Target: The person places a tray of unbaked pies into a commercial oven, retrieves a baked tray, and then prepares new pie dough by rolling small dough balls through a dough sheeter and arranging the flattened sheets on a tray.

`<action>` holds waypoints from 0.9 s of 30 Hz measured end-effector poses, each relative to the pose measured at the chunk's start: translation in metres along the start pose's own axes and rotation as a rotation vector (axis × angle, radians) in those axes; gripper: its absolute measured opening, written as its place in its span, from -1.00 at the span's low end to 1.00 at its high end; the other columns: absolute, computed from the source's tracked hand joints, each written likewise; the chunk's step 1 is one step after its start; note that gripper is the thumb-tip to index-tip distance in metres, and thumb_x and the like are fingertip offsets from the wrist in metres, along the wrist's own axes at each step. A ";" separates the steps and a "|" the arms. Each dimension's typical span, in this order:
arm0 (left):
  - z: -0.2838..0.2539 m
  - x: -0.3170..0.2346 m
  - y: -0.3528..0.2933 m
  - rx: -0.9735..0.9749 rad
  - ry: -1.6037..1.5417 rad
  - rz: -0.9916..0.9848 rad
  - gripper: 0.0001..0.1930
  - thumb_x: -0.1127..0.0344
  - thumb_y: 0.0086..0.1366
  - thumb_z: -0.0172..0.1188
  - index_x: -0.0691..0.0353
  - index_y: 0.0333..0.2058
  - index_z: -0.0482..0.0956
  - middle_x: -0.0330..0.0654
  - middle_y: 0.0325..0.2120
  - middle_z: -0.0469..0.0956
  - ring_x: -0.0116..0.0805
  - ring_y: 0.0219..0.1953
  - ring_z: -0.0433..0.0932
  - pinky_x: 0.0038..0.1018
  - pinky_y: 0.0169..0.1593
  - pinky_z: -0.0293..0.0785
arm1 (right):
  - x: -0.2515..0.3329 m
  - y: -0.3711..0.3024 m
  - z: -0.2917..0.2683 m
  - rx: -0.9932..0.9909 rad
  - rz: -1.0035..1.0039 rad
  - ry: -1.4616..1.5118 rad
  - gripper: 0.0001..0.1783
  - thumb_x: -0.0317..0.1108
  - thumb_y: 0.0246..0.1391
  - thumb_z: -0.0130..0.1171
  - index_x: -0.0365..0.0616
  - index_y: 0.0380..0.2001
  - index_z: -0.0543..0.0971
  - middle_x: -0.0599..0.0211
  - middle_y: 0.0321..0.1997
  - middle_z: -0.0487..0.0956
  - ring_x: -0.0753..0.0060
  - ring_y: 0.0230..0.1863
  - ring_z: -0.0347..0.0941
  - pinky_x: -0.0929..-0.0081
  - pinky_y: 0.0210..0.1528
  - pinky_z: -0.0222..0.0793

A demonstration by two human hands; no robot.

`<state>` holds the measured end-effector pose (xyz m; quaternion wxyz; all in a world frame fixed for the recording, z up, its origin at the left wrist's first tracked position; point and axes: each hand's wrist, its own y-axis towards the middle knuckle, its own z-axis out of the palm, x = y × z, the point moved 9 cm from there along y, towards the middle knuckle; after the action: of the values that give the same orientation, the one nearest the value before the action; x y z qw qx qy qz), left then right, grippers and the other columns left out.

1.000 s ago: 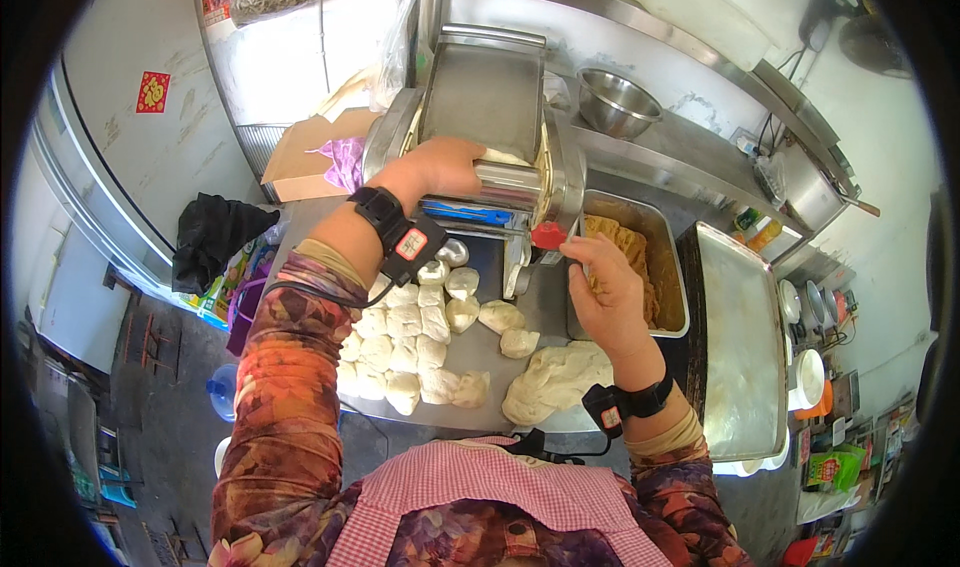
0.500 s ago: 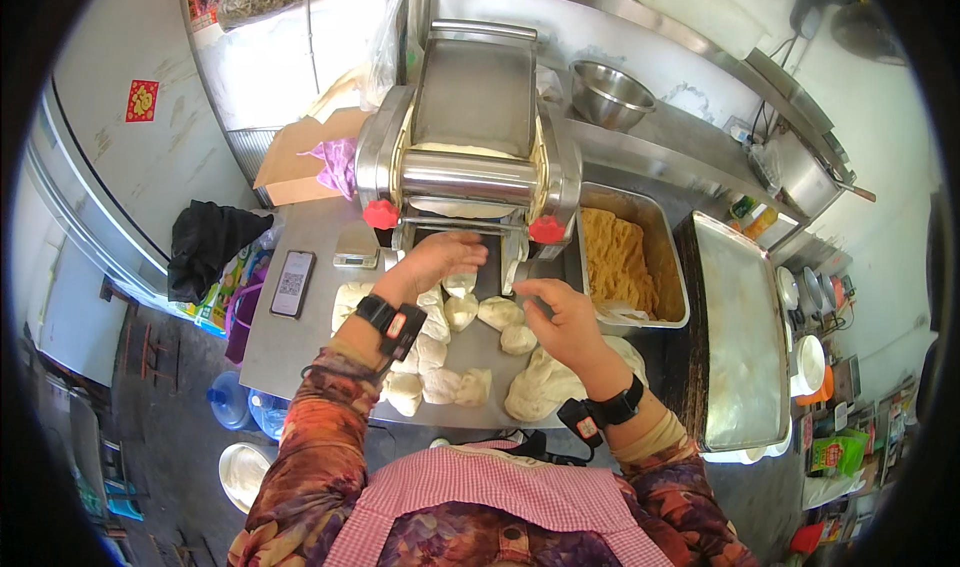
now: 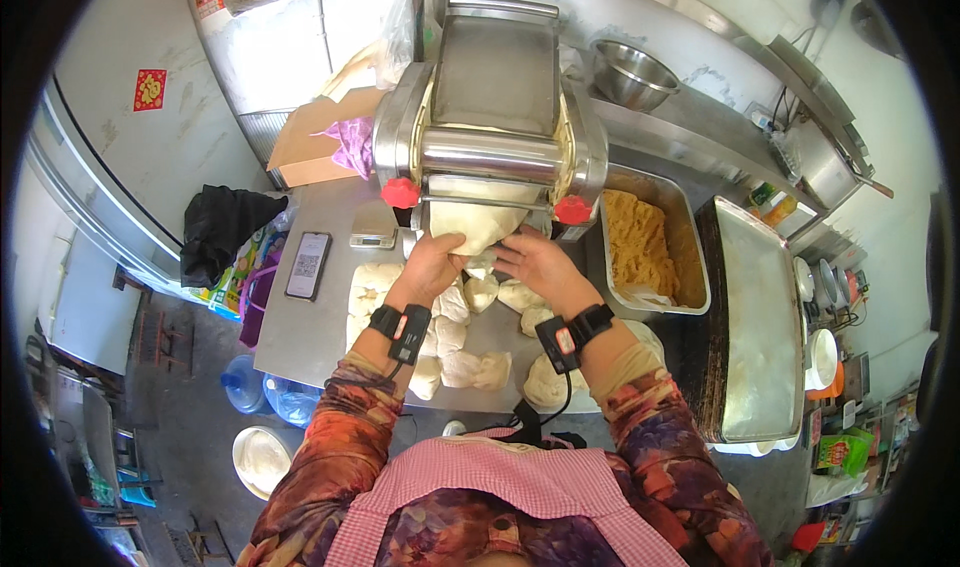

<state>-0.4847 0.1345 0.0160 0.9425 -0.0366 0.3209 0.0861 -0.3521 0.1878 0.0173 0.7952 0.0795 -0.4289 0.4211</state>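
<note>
Dough lumps [image 3: 450,339] crowd table [image 3: 318,339]; left hand [image 3: 430,269] pinches dough sheet [image 3: 472,223]; right hand [image 3: 545,269] loose, unclosed.

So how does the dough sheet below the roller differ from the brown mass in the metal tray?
The dough sheet is pale and smooth; the brown mass is darker and rough. The sheet hangs thin below the roller, while the mass lies thick in the metal tray. The sheet is in the left grip; the mass is untouched.

Pale dough sheet [image 3: 472,223] below steel roller [image 3: 492,153]
</note>
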 end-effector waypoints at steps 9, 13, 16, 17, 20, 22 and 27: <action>0.014 -0.006 -0.074 0.047 0.159 -0.146 -0.56 0.55 0.23 -0.04 0.43 0.11 0.26 0.00 0.04 0.40 -0.16 0.05 0.45 -0.33 0.12 0.41 | -0.008 -0.020 0.015 -0.028 -0.057 0.121 -0.56 -0.66 0.05 0.01 -0.28 0.05 0.33 0.14 0.03 0.48 0.25 0.00 0.48 0.31 0.01 0.47; 0.021 -0.008 -0.093 0.122 0.159 -0.174 -0.54 0.50 0.24 0.02 0.41 0.12 0.25 -0.02 0.03 0.42 -0.19 0.03 0.47 -0.35 0.09 0.44 | 0.000 -0.048 0.031 -0.004 -0.059 0.073 -0.46 -0.71 0.02 -0.05 -0.25 0.12 0.26 0.09 0.10 0.42 0.16 0.07 0.45 0.25 0.09 0.45; 0.031 -0.006 -0.108 0.153 0.223 -0.213 -0.51 0.43 0.24 0.08 0.37 0.15 0.24 -0.05 0.03 0.42 -0.21 0.02 0.48 -0.31 0.05 0.47 | 0.004 -0.070 0.039 -0.017 -0.029 0.025 -0.44 -0.69 0.02 -0.04 -0.24 0.15 0.24 0.09 0.11 0.42 0.18 0.07 0.45 0.26 0.09 0.44; 0.034 -0.004 -0.115 0.151 0.245 -0.234 -0.51 0.42 0.25 0.08 0.37 0.15 0.24 -0.05 0.03 0.42 -0.20 0.03 0.48 -0.28 0.04 0.48 | 0.004 -0.077 0.038 -0.050 -0.003 -0.020 -0.44 -0.69 0.02 -0.03 -0.24 0.15 0.24 0.09 0.11 0.42 0.18 0.08 0.44 0.26 0.10 0.44; 0.041 0.004 -0.126 0.172 0.297 -0.262 -0.51 0.40 0.27 0.06 0.35 0.16 0.22 -0.04 0.04 0.42 -0.17 0.04 0.47 -0.19 0.01 0.51 | 0.003 -0.095 0.038 -0.018 0.036 -0.044 -0.43 -0.66 0.02 -0.01 -0.25 0.15 0.24 0.09 0.12 0.41 0.18 0.10 0.42 0.28 0.12 0.42; 0.044 0.010 -0.133 0.179 0.334 -0.256 -0.52 0.39 0.29 0.05 0.33 0.17 0.21 -0.04 0.04 0.41 -0.15 0.04 0.45 -0.14 0.01 0.51 | 0.002 -0.102 0.031 -0.014 0.053 -0.045 -0.41 -0.65 0.01 0.01 -0.25 0.17 0.23 0.08 0.13 0.40 0.18 0.13 0.40 0.29 0.13 0.40; 0.073 0.031 -0.145 0.306 0.479 -0.217 -0.45 0.23 0.34 0.02 0.31 0.22 0.13 -0.04 0.10 0.35 -0.10 0.09 0.40 -0.10 0.09 0.43 | 0.023 -0.123 0.022 0.191 -0.023 0.013 -0.39 -0.62 -0.02 0.07 -0.29 0.17 0.25 0.09 0.17 0.39 0.19 0.16 0.37 0.26 0.22 0.28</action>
<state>-0.3902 0.0055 0.0564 0.8382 0.0526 0.5376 -0.0754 -0.2686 0.1126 0.0769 0.7914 0.1572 -0.3809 0.4516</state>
